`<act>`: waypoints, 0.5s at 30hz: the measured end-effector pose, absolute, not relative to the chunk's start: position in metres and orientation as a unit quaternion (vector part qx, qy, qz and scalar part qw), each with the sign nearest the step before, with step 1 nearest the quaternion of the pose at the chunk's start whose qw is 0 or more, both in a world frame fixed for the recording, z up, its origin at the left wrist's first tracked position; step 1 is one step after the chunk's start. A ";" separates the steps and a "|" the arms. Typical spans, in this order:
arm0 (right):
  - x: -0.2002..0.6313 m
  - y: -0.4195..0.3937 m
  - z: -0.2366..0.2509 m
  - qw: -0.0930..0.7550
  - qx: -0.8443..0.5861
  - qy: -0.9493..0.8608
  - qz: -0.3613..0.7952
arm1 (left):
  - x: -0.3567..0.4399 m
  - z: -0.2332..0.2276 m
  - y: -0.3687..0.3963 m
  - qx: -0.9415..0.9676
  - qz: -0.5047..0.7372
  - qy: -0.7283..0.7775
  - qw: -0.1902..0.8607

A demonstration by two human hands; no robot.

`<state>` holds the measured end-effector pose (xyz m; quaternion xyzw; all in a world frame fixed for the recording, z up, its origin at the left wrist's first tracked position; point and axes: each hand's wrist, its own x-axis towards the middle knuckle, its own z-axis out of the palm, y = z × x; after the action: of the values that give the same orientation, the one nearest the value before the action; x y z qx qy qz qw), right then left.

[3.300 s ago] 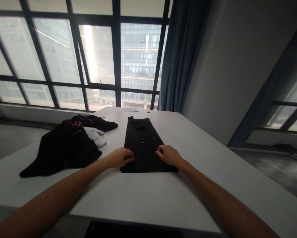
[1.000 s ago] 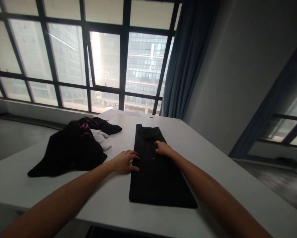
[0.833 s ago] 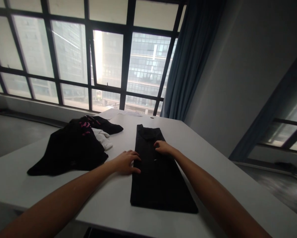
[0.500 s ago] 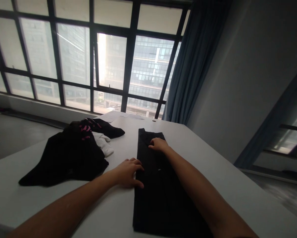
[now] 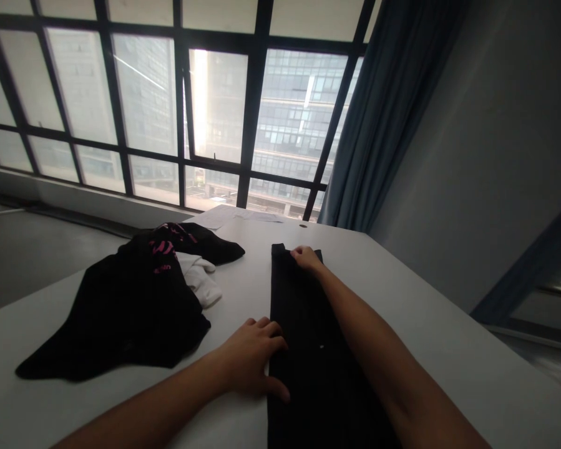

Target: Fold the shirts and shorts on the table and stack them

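A long, narrow folded black garment that looks like trousers point(image 5: 303, 324) lies lengthwise on the white table, with a small white mark on its upper side. At its far end my right hand point(image 5: 307, 257) pinches the cloth near the top edge, fingers closed. My left hand point(image 5: 256, 357) rests along the garment's left edge, thumb and fingers spread apart, fingertips on the cloth. The near end of the garment runs out of view at the bottom, partly behind my right forearm.
To the left lies a crumpled black garment with pink print point(image 5: 135, 305), a white cloth point(image 5: 198, 280) beside it. Papers point(image 5: 219, 216) lie at the far edge of the white table point(image 5: 392, 293). Beyond stand a large window point(image 5: 219, 106) and a blue curtain point(image 5: 383, 118).
My right hand has shifted to the far end of the black trousers and pinches there. My left hand stays at the left edge. The view has tilted slightly.
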<state>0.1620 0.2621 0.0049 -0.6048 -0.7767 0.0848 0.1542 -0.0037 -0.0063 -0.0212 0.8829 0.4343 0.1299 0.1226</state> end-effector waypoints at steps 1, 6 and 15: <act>0.163 0.263 0.004 0.144 -0.603 -0.778 0.099 | -0.004 -0.022 -0.006 0.882 0.129 0.436 0.123; 0.149 0.269 -0.001 0.132 -0.612 -0.775 0.084 | -0.004 -0.022 -0.007 0.882 0.124 0.437 0.125; 0.123 0.290 -0.017 0.064 -0.622 -0.780 0.027 | -0.005 -0.020 -0.004 0.882 0.132 0.428 0.145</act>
<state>0.1233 0.2905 -0.0168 -0.6216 -0.7803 0.0267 0.0638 -0.0054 -0.0042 -0.0195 0.8824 0.4278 0.1315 0.1452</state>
